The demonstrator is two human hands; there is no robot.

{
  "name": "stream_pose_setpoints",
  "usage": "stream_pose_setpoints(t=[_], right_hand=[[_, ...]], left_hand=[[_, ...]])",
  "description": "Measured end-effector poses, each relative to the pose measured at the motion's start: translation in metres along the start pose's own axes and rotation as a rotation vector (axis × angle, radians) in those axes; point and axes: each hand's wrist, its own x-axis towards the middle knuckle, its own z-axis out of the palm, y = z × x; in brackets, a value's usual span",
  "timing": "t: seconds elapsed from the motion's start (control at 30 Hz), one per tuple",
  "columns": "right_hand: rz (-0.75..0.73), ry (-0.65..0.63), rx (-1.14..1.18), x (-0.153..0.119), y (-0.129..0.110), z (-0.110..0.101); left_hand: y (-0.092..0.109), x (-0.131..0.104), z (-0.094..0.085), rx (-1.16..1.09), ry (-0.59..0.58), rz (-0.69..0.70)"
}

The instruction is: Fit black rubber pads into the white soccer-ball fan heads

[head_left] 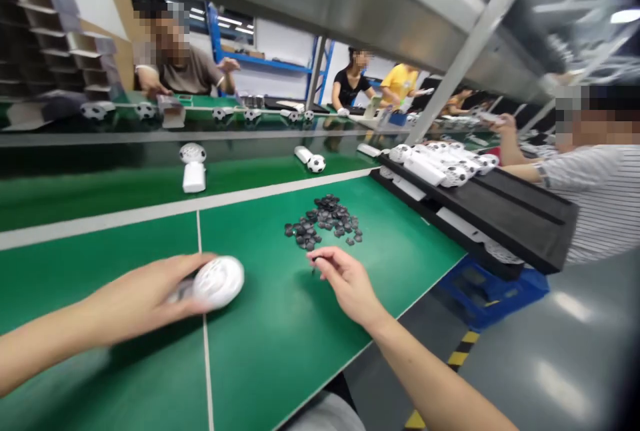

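Note:
My left hand [155, 294] is wrapped round a white device with a round, ball-shaped head [220, 281], held just over the green table [260, 351]. Motion blurs this hand a little, and the rest of the device is hidden in the palm. In a pinch, my right hand [347, 284] holds a small black piece [315, 263] between thumb and fingertips. Just beyond those fingers lies a loose heap of small black pieces [330, 214] on the table.
Black trays [520, 211] stacked with white football-headed devices [440, 161] stand at the right edge, over a blue crate [495, 291]. A green conveyor [250, 174] crosses ahead, carrying more devices [194, 168]. A person in a striped sleeve [595, 171] is at right; others work across the line.

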Motion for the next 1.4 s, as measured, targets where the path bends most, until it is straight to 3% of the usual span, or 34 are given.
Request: stream_pose_setpoints(t=[0.07, 0.17, 0.23, 0.33, 0.47, 0.57, 0.77, 1.07, 1.2, 1.33, 1.4], right_hand=[[-0.052, -0.014, -0.073, -0.002, -0.005, -0.003], [-0.021, -0.091, -0.022, -0.005, -0.010, -0.003], [-0.008, -0.142, 0.009, -0.007, -0.013, 0.000], [-0.119, -0.193, -0.058, -0.006, -0.016, 0.008], [-0.317, -0.196, -0.203, 0.000, -0.017, 0.020], [-0.370, -0.180, -0.263, 0.006, -0.015, 0.027], [-0.231, -0.194, -0.113, 0.011, -0.007, 0.034], [-0.179, -0.182, -0.098, 0.010, -0.004, 0.041], [-0.189, -0.205, -0.146, 0.025, 0.003, 0.023], [-0.182, -0.062, -0.456, 0.048, 0.023, -0.007], [-0.168, -0.073, -0.595, 0.054, 0.030, -0.015]], left_hand=[[0.025, 0.010, 0.011, -0.039, -0.053, 0.015], [0.057, 0.025, 0.022, 0.081, -0.062, 0.066], [0.071, 0.030, 0.026, 0.138, -0.094, 0.061], [0.082, 0.031, 0.028, 0.135, -0.101, 0.017], [0.083, 0.025, 0.026, 0.109, -0.052, 0.049], [0.079, 0.021, 0.023, 0.015, -0.001, 0.095], [0.074, 0.025, 0.022, -0.150, 0.040, 0.125], [0.072, 0.025, 0.025, -0.014, 0.012, 0.136], [0.070, 0.025, 0.026, -0.001, 0.026, 0.138], [0.067, 0.027, 0.029, 0.016, 0.047, 0.146], [0.067, 0.027, 0.029, 0.007, 0.047, 0.153]])
